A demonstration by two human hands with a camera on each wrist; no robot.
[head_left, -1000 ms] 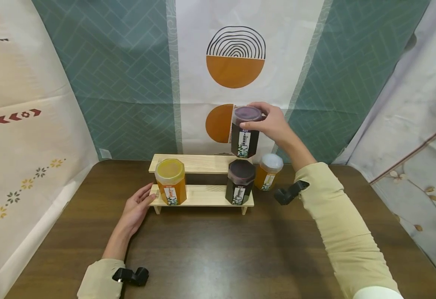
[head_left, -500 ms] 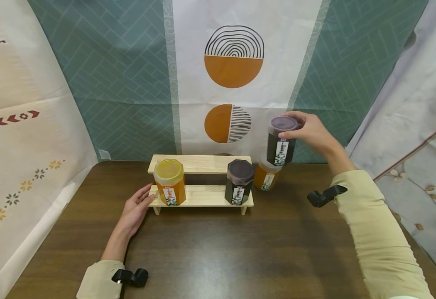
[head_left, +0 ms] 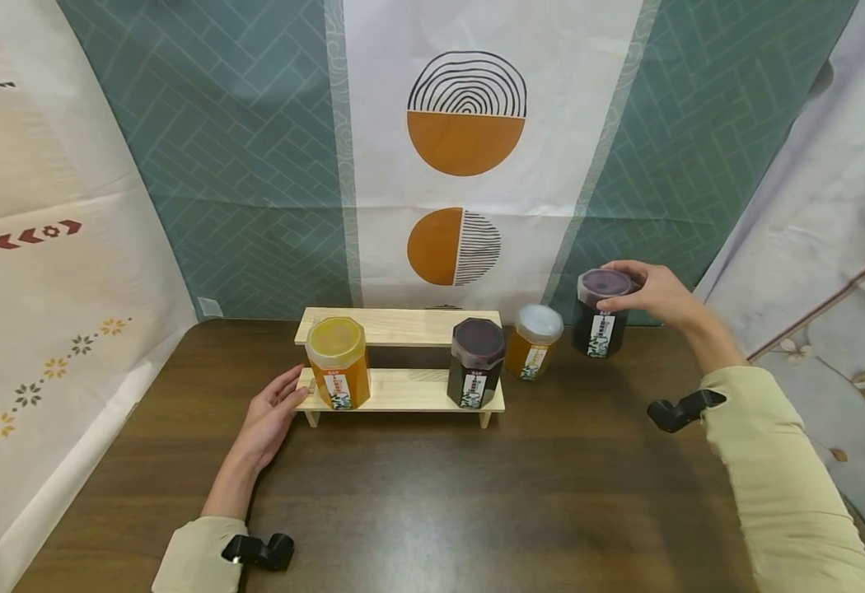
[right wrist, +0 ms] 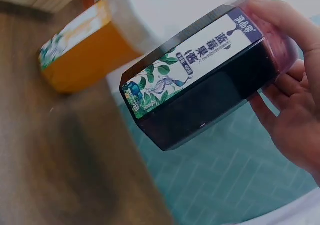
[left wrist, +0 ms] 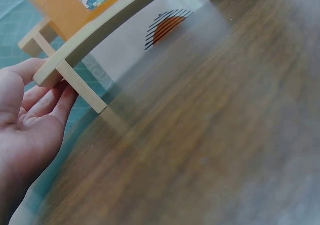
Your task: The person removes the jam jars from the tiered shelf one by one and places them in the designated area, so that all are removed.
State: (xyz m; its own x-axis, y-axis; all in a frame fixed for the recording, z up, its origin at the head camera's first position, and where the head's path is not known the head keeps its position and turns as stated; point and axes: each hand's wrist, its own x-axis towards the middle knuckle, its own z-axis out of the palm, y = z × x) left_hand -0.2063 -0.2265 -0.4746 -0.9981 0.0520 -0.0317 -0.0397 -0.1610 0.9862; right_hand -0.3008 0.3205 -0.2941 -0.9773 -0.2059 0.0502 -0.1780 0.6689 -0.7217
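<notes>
My right hand (head_left: 658, 295) grips a dark blueberry jam jar (right wrist: 200, 80) around its purple lid, thumb on the near side and fingers behind. The jar is upright, close over the back right of the table. Just left of it stands an orange jam jar (head_left: 530, 352) with a whitish lid. My left hand (head_left: 273, 416) holds the left end of a two-step wooden shelf (head_left: 406, 387), its fingers reaching under the lower board (left wrist: 50, 77). On that lower step, an orange jar with a yellow lid (head_left: 339, 362) stands at the left and a second dark jar (head_left: 477, 362) at the right.
The shelf's upper step (head_left: 403, 325) lies behind the two jars. A patterned cloth backdrop (head_left: 254, 165) rises at the table's back edge, with light cloths at both sides. Brown tabletop (head_left: 418, 494) stretches in front of the shelf.
My right hand has carried the dark jar from above the shelf's right end, rightward past the orange jar and down toward the table. My left hand stays at the shelf's end.
</notes>
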